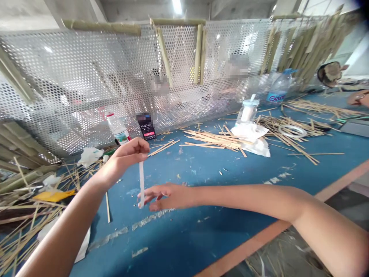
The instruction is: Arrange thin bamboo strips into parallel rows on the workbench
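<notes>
My left hand [131, 152] pinches the top end of a thin pale strip [141, 184] that hangs straight down above the blue table [201, 231]. My right hand [167, 196] reaches across from the right, fingers spread, with the fingertips touching the strip's lower end just over the tabletop.
A phone [146, 126] showing a timer leans on the perforated metal screen [86, 88], with a water bottle [118, 129] beside it. Bamboo sticks [213, 138] lie scattered across the table; a lidded cup [247, 111], tape roll [292, 131] and large bottle [278, 90] sit right. Another person's hand [359, 98] is far right.
</notes>
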### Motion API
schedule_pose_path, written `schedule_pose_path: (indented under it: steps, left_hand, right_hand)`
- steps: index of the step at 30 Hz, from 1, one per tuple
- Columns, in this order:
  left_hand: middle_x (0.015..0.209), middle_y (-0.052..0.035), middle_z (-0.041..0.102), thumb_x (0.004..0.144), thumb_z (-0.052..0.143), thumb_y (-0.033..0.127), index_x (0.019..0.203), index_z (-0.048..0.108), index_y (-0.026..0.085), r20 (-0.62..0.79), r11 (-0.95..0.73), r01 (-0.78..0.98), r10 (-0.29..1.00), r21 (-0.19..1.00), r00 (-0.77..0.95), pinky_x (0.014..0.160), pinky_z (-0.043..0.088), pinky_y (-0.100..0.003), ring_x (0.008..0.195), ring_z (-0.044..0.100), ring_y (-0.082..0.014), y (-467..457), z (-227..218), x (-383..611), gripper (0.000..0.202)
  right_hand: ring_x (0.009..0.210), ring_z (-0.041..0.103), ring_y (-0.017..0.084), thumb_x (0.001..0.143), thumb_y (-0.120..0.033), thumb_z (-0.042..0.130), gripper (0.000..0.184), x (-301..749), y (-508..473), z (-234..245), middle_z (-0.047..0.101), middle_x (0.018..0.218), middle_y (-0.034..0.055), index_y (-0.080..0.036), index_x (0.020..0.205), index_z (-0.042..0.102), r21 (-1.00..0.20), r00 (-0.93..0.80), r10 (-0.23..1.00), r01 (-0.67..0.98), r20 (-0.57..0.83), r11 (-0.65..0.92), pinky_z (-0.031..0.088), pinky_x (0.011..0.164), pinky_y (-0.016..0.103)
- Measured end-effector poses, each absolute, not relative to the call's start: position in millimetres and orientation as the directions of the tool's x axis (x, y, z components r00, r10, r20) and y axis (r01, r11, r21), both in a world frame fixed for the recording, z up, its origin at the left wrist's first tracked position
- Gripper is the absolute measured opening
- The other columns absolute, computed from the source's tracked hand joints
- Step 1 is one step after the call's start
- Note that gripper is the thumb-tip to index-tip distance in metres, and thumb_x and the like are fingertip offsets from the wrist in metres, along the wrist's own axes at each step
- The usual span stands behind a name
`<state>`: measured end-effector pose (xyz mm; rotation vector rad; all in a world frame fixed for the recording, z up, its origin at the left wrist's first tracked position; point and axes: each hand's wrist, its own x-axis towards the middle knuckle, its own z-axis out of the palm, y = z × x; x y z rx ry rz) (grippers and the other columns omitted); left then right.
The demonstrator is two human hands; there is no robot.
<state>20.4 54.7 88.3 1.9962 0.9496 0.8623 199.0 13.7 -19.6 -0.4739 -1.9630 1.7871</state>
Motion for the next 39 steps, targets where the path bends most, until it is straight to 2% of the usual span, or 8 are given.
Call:
schedule_pose_path:
  steps: [6,13,17,19,21,25,30,39]
  left_hand:
    - [0.084,0.0005,0.053,0.084,0.065,0.034,0.104,0.062,0.023,0.435,-0.543,0.368,0.834,0.755,0.339,0.065,0.039,-0.025,0.077,0.049,-0.0138,47,95,28,0.023]
    - [0.089,0.0025,0.053,0.088,0.063,0.038,0.113,0.058,0.026,0.548,-0.588,0.363,0.807,0.722,0.217,0.07,0.044,-0.028,0.075,0.05,-0.0123,55,95,14,0.029]
    - [0.114,0.0017,0.06,0.092,0.053,0.043,0.123,0.056,0.027,0.604,-0.553,0.681,0.772,0.481,0.2,0.078,0.043,-0.031,0.087,0.056,-0.0159,60,99,0,0.034]
    - [0.107,0.0015,0.065,0.094,0.048,0.045,0.118,0.06,0.026,0.514,-0.442,0.828,0.827,0.346,0.226,0.076,0.041,-0.031,0.084,0.056,-0.0169,62,100,-11,0.033]
    - [0.089,0.0004,0.069,0.093,0.047,0.051,0.104,0.067,0.023,0.254,-0.338,0.885,0.931,0.319,0.264,0.069,0.04,-0.03,0.076,0.057,-0.018,61,95,-21,0.036]
    - [0.079,-0.0032,0.073,0.085,0.048,0.067,0.082,0.073,0.022,-0.163,-0.278,0.838,0.906,0.469,0.391,0.064,0.046,-0.029,0.07,0.063,-0.0201,44,61,-22,0.051]
    - [0.077,-0.0025,0.069,0.084,0.05,0.063,0.083,0.068,0.02,-0.034,-0.226,0.669,0.936,0.708,0.352,0.065,0.046,-0.029,0.073,0.062,-0.0193,21,16,4,0.047]
    - [0.076,0.0009,0.063,0.081,0.066,0.049,0.085,0.06,0.02,0.106,-0.235,0.438,0.949,0.868,0.298,0.063,0.048,-0.027,0.069,0.059,-0.015,2,20,7,0.029]
  right_hand:
    - [0.079,0.066,0.012,0.089,-0.026,0.066,0.013,199,8,-22,0.068,0.086,0.0015,-0.016,0.097,0.063,-0.989,-0.772,0.634,-0.126,0.048,-0.079,0.049,0.082,0.028]
    - [0.068,0.068,0.012,0.089,-0.02,0.061,0.01,204,17,-30,0.071,0.084,0.0046,-0.014,0.097,0.059,-0.971,-0.739,0.672,-0.12,-0.051,-0.205,0.053,0.071,0.027]
    - [0.06,0.068,0.013,0.086,-0.025,0.067,0.017,205,15,-37,0.071,0.086,0.0047,-0.014,0.095,0.058,-0.95,-0.734,0.672,-0.131,-0.099,-0.283,0.054,0.07,0.031]
    - [0.063,0.069,0.014,0.085,-0.026,0.068,0.019,205,15,-38,0.072,0.088,0.0055,-0.014,0.095,0.058,-0.942,-0.718,0.686,-0.141,-0.115,-0.305,0.055,0.073,0.031]
    - [0.068,0.071,0.015,0.085,-0.026,0.068,0.022,205,17,-38,0.071,0.092,0.0059,-0.015,0.1,0.057,-0.934,-0.694,0.711,-0.166,-0.117,-0.316,0.055,0.079,0.033]
    - [0.073,0.072,0.016,0.078,-0.022,0.074,0.049,206,21,-38,0.07,0.105,0.0052,-0.02,0.12,0.051,-0.911,-0.685,0.725,-0.247,-0.078,-0.331,0.054,0.085,0.037]
    - [0.078,0.073,0.018,0.079,-0.018,0.071,0.052,205,16,-42,0.069,0.109,0.0066,-0.021,0.125,0.046,-0.914,-0.728,0.685,-0.292,0.023,-0.28,0.053,0.092,0.043]
    - [0.075,0.071,0.015,0.08,-0.014,0.067,0.072,198,5,-46,0.064,0.115,0.0068,-0.025,0.139,0.028,-0.942,-0.708,0.706,-0.253,0.024,-0.221,0.055,0.087,0.04]
